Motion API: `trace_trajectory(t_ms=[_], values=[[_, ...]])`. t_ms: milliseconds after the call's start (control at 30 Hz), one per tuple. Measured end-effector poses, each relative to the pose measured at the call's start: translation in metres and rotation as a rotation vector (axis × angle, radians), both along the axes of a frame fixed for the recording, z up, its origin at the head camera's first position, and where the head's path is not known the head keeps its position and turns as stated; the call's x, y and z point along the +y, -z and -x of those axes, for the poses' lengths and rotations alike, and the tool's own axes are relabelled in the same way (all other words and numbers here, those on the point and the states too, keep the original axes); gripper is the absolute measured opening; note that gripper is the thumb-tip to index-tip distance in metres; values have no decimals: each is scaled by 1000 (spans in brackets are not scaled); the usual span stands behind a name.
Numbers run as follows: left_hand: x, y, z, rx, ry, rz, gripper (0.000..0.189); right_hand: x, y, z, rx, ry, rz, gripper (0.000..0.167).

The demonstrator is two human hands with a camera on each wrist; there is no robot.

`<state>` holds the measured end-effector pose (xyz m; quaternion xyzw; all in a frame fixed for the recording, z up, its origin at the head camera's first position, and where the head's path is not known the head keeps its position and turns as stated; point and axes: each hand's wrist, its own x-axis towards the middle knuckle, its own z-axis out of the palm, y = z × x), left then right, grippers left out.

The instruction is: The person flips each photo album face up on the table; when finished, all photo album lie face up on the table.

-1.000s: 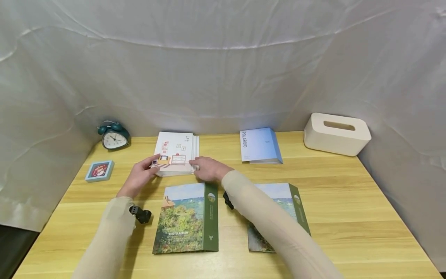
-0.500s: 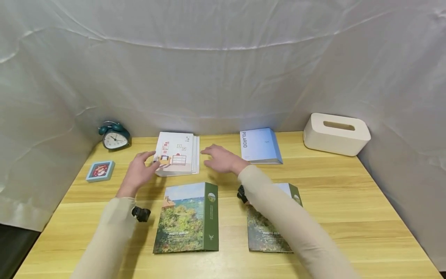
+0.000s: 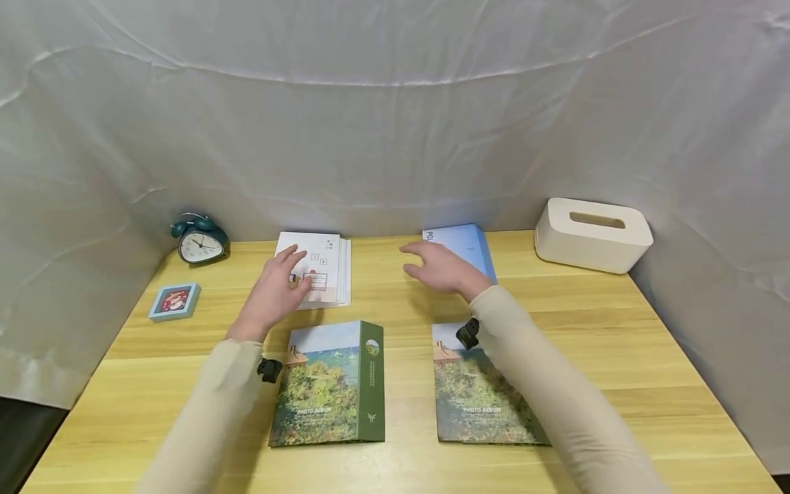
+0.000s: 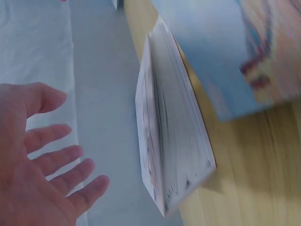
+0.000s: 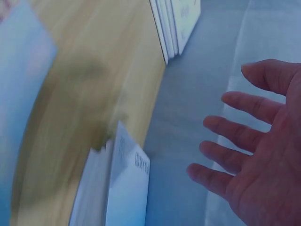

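While the left hand (image 3: 271,291) and right hand (image 3: 441,266) hover empty, fingers loosely spread, a blue-and-white rectangular paper book (image 3: 472,240) lies below, rightward of the right fingertips.

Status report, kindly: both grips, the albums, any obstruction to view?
Head view: left grip empty, partly hiding white book. Right grip empty, partly hiding blue POLAROID album. Right sleeve partly blocks right-hand photo album.

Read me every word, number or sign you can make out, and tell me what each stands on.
"PHOTO ALBUM": left album.
"PHOTO ALBUM": right album.
"PO": blue book; the right hand covers later letters in the head view, and they blur in the right wrist view.
Too small to read: print under both titles, left album's spine, clock numbers.
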<state>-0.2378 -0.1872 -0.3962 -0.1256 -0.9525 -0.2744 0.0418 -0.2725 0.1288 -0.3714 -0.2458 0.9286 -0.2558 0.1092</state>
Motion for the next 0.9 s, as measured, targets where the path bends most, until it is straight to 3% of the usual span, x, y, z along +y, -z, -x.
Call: trace_trajectory(t_ms=[267, 700, 900], values=[[23, 0, 8, 43, 106, 54, 55, 31, -1, -8, 35, 52, -77, 52], [77, -7, 21, -24, 191, 112, 63, 83, 12, -6, 38, 135, -133, 55], [97, -8, 27, -5, 265, 146, 63, 102, 20, -6, 44, 158, -119, 58]])
